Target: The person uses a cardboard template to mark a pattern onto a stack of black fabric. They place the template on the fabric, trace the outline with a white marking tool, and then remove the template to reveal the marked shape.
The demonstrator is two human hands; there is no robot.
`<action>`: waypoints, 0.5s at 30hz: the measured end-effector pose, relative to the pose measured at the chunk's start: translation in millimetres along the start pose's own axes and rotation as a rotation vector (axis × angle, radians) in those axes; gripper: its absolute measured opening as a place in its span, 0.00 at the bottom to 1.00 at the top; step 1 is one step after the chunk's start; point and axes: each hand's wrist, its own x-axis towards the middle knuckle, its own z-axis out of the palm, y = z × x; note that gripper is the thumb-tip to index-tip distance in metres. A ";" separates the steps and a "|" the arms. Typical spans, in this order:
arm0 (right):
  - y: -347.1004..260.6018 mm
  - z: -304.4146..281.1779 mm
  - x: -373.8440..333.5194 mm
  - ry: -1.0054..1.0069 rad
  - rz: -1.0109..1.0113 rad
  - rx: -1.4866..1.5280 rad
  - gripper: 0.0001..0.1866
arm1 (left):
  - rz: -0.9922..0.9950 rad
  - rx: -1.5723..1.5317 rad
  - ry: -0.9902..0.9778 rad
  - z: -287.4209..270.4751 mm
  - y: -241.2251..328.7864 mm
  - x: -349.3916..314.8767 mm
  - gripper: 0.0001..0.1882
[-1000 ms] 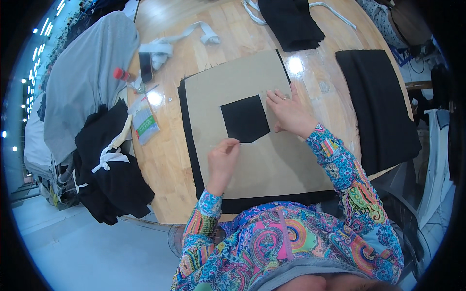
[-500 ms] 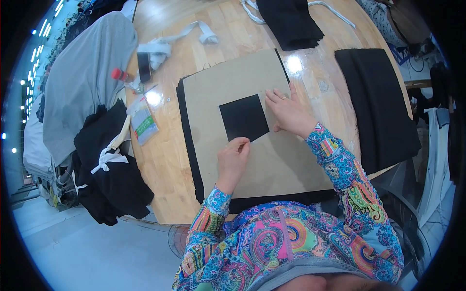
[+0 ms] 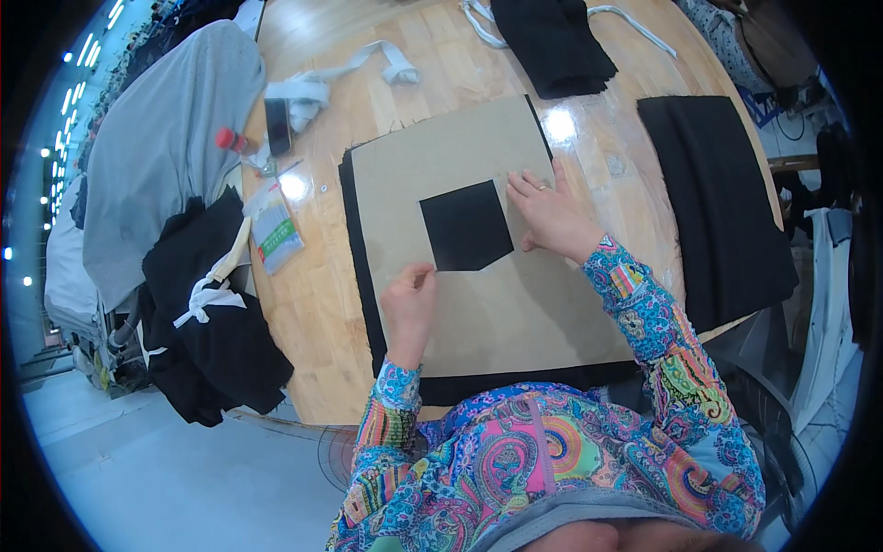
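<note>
A large beige sheet [image 3: 497,322] covers black cloth [image 3: 364,276], whose edge shows along the left side and the front. In the sheet's middle is a black pocket-shaped patch [image 3: 467,226], pointed at its near edge; I cannot tell whether it is a cut-out or a piece on top. My right hand [image 3: 556,216] lies flat on the sheet with fingers spread, just right of the patch. My left hand [image 3: 409,304] is closed in a pinch at the patch's near left corner. Whatever its fingertips hold, if anything, is too small to make out.
Folded black cloth [image 3: 713,202] lies at the table's right, another black piece [image 3: 552,46] at the back. To the left are a phone [image 3: 278,127], a white strap [image 3: 303,99], a red-capped bottle [image 3: 232,140], a plastic packet [image 3: 274,230] and a hanging black garment [image 3: 207,304].
My left hand has moved left along the patch's near edge, from near its point to its left corner. The right hand stays flat in the same place on the sheet.
</note>
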 end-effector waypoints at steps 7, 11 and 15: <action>0.3 0.7 0.8 -0.008 0.006 0.004 0.46 | -0.065 -0.509 -0.107 9.9 14.2 -5.4 0.06; 0.8 1.4 0.6 0.005 -0.001 0.012 0.46 | -0.187 -0.759 -0.214 37.0 30.1 -6.5 0.06; -0.6 -2.8 0.6 -0.038 0.022 0.007 0.48 | -0.203 -0.827 -0.296 55.8 40.8 -4.7 0.05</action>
